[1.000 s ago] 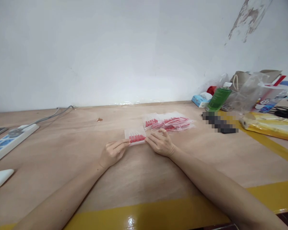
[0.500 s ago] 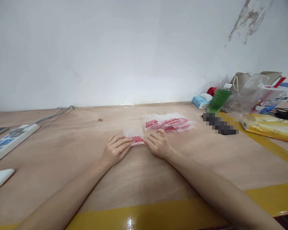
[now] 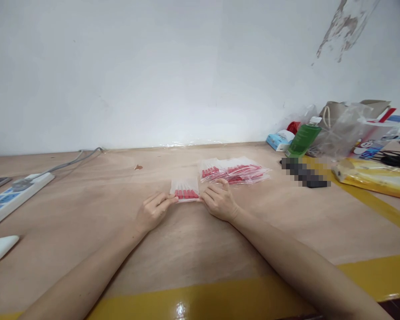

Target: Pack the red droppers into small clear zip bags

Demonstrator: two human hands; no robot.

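Note:
A small clear zip bag [image 3: 185, 186] lies flat on the table, holding several thin pieces with red ends in a row. My left hand [image 3: 153, 210] pinches the bag's near left corner between thumb and fingers. At the near right corner, my right hand [image 3: 219, 201] grips the same bag with its fingers curled. Just beyond my right hand lies a pile of similar bags [image 3: 242, 171] with red-ended pieces inside, overlapping one another. What the thin pieces are is too small to tell.
To the left are a white power strip [image 3: 23, 195] with a grey cable and a white rounded object [image 3: 2, 250]. On the right stand a green bottle [image 3: 303, 140], a blue tissue pack [image 3: 277, 141], a blurred dark object [image 3: 305, 173] and a yellow package [image 3: 373, 178].
My left hand has slid left along the bag's near edge to its corner, uncovering more of the red ends. My right hand and the pile have stayed in place.

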